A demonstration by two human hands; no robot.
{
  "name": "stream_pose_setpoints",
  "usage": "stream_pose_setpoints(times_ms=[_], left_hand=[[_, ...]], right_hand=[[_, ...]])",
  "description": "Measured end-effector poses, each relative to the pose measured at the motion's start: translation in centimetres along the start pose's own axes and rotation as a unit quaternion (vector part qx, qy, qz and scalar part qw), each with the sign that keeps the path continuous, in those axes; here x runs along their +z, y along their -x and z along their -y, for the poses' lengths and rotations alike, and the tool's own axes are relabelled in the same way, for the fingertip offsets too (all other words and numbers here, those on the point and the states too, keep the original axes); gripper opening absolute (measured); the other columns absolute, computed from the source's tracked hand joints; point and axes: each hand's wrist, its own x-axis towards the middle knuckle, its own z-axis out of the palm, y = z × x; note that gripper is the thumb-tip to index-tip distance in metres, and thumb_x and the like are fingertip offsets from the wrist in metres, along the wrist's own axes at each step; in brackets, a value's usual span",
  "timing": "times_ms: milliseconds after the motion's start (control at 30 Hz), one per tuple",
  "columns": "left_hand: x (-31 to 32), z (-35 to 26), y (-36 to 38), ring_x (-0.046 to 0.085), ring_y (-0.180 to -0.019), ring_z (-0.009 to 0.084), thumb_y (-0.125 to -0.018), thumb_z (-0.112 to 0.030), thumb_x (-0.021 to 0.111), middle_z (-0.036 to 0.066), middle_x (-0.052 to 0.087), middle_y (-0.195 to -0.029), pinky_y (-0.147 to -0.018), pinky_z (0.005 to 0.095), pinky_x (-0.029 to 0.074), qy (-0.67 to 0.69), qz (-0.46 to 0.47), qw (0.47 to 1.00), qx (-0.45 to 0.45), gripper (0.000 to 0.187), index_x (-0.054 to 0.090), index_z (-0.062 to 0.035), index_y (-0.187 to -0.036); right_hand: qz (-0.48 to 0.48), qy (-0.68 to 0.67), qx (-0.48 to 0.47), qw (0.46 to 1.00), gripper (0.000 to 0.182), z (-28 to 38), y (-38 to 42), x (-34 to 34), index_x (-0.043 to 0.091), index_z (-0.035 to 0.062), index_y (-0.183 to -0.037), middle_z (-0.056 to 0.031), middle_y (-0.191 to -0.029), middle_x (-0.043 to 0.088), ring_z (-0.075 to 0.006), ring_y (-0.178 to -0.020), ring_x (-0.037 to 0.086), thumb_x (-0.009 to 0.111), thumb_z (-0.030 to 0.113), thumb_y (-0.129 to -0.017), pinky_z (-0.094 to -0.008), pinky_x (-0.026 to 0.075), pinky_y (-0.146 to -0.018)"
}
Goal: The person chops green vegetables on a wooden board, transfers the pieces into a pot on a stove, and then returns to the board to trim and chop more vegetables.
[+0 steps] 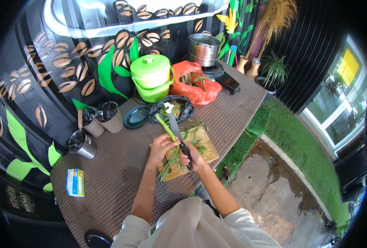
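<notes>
My left hand [162,149] is closed around a long green vegetable stalk [162,123], which points up and away from me. In my right hand [195,158] is a knife [175,129] with a black handle, its blade beside the stalk. Both hands are over a wooden cutting board [210,152]. On the board lie loose green leaves [194,134] and a small heap of chopped greens [201,149]. Just behind the board stands an open black plastic bag [187,109] with green and pale scraps inside.
A lidded green bucket [150,74], red plastic bag [203,96] of plant scraps and steel pot [204,48] on a portable stove [228,84] stand behind. Leftward are a dark plate [129,122], utensil holders [112,122] and a blue-white packet [75,182]. The table edge [236,140] runs along the right.
</notes>
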Motion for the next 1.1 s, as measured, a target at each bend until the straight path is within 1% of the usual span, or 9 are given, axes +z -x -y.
stream_pose_setpoints(times_ms=[133,200,433,533,600,733,800,1033,1100], left_hand=[[0.3,0.1,-0.8,0.066,-0.084,0.0155,-0.081,0.003,0.068,0.009,0.066,-0.090,-0.074,0.0282,0.054,0.018,-0.091,0.994,0.048,0.018,0.063,0.0029,-0.097],[0.3,0.2,-1.0,0.063,-0.079,0.0131,-0.077,0.004,0.071,0.008,0.066,-0.087,-0.070,0.0249,0.053,-0.025,-0.174,0.978,0.115,0.016,0.063,0.0035,-0.091],[1.6,-0.1,-0.7,0.060,-0.072,0.0092,-0.073,0.001,0.077,0.004,0.066,-0.077,-0.065,0.0231,0.050,-0.195,-0.302,0.912,0.200,0.016,0.065,0.0043,-0.083],[2.2,-0.2,-0.5,0.060,-0.071,0.0092,-0.073,0.001,0.077,0.005,0.066,-0.077,-0.064,0.0243,0.050,-0.176,-0.319,0.904,0.223,0.017,0.065,0.0052,-0.084],[2.5,0.0,-0.5,0.059,-0.071,0.0090,-0.073,0.001,0.077,0.005,0.066,-0.077,-0.064,0.0244,0.050,-0.179,-0.317,0.904,0.223,0.017,0.066,0.0053,-0.085],[2.9,0.3,-0.4,0.059,-0.072,0.0086,-0.072,-0.001,0.078,0.005,0.066,-0.077,-0.064,0.0248,0.050,-0.163,-0.322,0.908,0.214,0.018,0.066,0.0053,-0.085],[3.2,0.5,-0.4,0.059,-0.072,0.0089,-0.072,0.000,0.078,0.005,0.066,-0.078,-0.064,0.0247,0.050,-0.147,-0.323,0.911,0.211,0.019,0.066,0.0053,-0.085],[3.4,0.9,-0.1,0.057,-0.073,0.0095,-0.071,0.003,0.078,0.005,0.064,-0.080,-0.066,0.0238,0.049,-0.114,-0.324,0.914,0.217,0.018,0.064,0.0055,-0.082],[3.4,0.7,-0.1,0.057,-0.073,0.0091,-0.071,0.003,0.078,0.005,0.064,-0.080,-0.066,0.0237,0.049,-0.120,-0.325,0.911,0.224,0.018,0.064,0.0054,-0.082]], right_hand=[[-0.106,0.020,-0.050,0.993,0.042,-0.7,0.7,1.1,0.048,0.0074,-0.084,0.0016,-0.048,0.035,-0.0097,-0.037,0.032,0.034,0.044,-0.099,-0.0243,0.029,-0.037],[-0.171,0.062,-0.207,0.961,0.034,-1.4,1.1,1.9,0.047,0.0080,-0.103,0.0002,-0.050,0.036,-0.0102,-0.037,0.033,0.036,0.040,-0.100,-0.0248,0.029,-0.038],[-0.143,0.180,-0.210,0.950,0.033,-3.4,2.3,3.6,0.052,0.0053,-0.105,-0.0003,-0.051,0.038,-0.0101,-0.037,0.035,0.042,0.037,-0.098,-0.0252,0.029,-0.036],[-0.146,0.176,-0.196,0.953,0.035,-3.6,2.1,3.5,0.055,0.0044,-0.103,0.0004,-0.051,0.038,-0.0098,-0.037,0.035,0.043,0.037,-0.098,-0.0247,0.029,-0.036],[-0.138,0.145,-0.154,0.967,0.042,-3.4,1.7,3.2,0.051,0.0037,-0.124,0.0005,-0.051,0.037,-0.0099,-0.039,0.035,0.041,0.036,-0.099,-0.0247,0.029,-0.039],[-0.153,0.150,-0.163,0.963,0.037,-3.0,1.0,3.0,0.054,0.0040,-0.110,0.0002,-0.051,0.038,-0.0102,-0.038,0.035,0.042,0.037,-0.098,-0.0252,0.029,-0.038],[-0.142,0.169,-0.160,0.962,0.031,-2.7,1.0,3.1,0.050,0.0071,-0.092,-0.0001,-0.051,0.039,-0.0105,-0.037,0.036,0.043,0.037,-0.098,-0.0257,0.029,-0.037],[-0.131,0.121,-0.133,0.975,0.029,-2.3,1.1,3.6,0.050,0.0095,-0.100,0.0013,-0.051,0.040,-0.0090,-0.037,0.037,0.044,0.037,-0.098,-0.0246,0.030,-0.036],[-0.121,0.097,-0.115,0.981,0.033,-2.3,1.2,3.7,0.051,0.0083,-0.114,0.0018,-0.051,0.039,-0.0088,-0.036,0.036,0.045,0.037,-0.098,-0.0240,0.030,-0.036]])
